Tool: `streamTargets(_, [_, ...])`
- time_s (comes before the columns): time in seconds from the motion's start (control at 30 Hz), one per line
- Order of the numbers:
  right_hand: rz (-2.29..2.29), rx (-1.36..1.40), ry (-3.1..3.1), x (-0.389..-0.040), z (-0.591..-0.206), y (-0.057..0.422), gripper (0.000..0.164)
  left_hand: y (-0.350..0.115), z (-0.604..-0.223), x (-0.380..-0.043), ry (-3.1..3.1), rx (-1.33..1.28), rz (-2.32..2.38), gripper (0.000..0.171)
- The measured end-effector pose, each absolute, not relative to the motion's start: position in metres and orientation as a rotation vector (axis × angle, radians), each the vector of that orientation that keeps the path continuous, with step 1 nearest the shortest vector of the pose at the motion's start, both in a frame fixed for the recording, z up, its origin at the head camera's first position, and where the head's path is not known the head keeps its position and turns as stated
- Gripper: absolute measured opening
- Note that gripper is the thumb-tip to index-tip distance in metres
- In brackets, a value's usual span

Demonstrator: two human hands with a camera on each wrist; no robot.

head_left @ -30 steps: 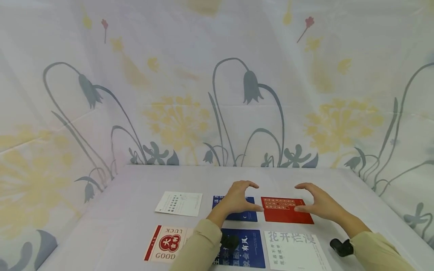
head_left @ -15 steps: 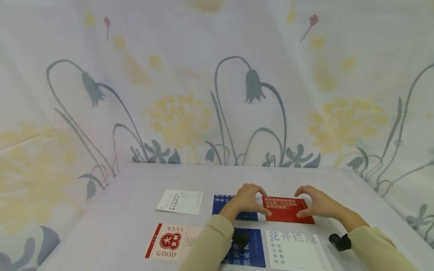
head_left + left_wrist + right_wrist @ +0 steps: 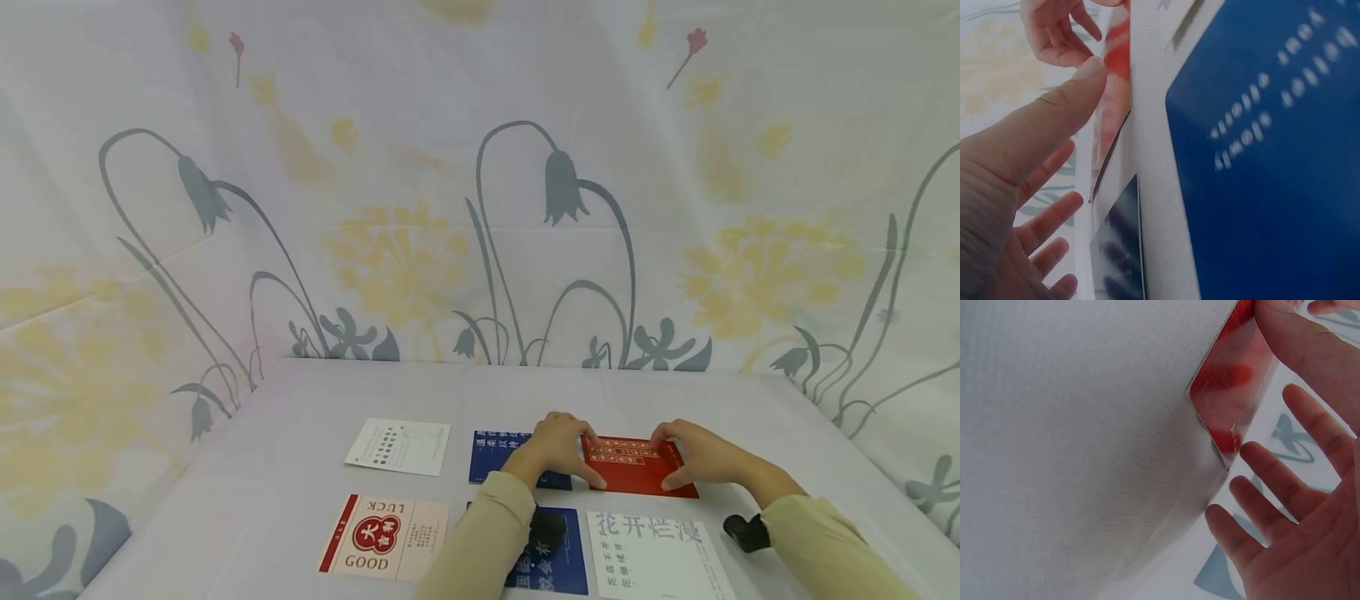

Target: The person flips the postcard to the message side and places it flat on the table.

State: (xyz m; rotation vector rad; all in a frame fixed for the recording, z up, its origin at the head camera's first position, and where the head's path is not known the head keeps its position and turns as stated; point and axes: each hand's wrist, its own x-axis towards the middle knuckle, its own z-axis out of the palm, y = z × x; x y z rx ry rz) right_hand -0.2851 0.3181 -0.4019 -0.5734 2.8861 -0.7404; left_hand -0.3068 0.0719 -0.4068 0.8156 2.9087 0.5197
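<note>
A red card (image 3: pixel 628 477) printed with small gold boxes lies on the white table, in the back row at right. At its left end is my left hand (image 3: pixel 553 450), thumb and fingers spread; in the left wrist view the thumb meets the card's edge. My right hand (image 3: pixel 701 457) is at the right end in the same pose. The right wrist view shows its thumb by the card (image 3: pixel 1222 394) and the other fingers fairly straight, apart from one another. Under my left hand, a blue card (image 3: pixel 491 454) is partly covered.
Other flat cards lie around: a white one (image 3: pixel 405 450) at back left, a cream "GOOD LUCK" card (image 3: pixel 386 537) at front left, a blue card (image 3: pixel 568 554) partly behind my left sleeve, and a white lettered card (image 3: pixel 652 558). A flower-printed cloth (image 3: pixel 420 167) hangs behind the table.
Both hands have come down to the red card's two ends. My left hand moved right and slightly lower; my right hand lowered slightly. The cards look unmoved.
</note>
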Motion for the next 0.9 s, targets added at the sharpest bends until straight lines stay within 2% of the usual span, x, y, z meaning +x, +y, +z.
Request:
streamTargets(0.47, [-0.668,-0.492,2.856,-0.291,-0.4,0.316,0.052,0.082,-0.403,-0.309,2.943,0.744,0.422,0.044])
streamTargets(0.9, [-0.751,-0.478,2.971,-0.282,-0.402,0.32,0.052,0.084,-0.407,-0.303,2.764,0.646,0.985,0.042])
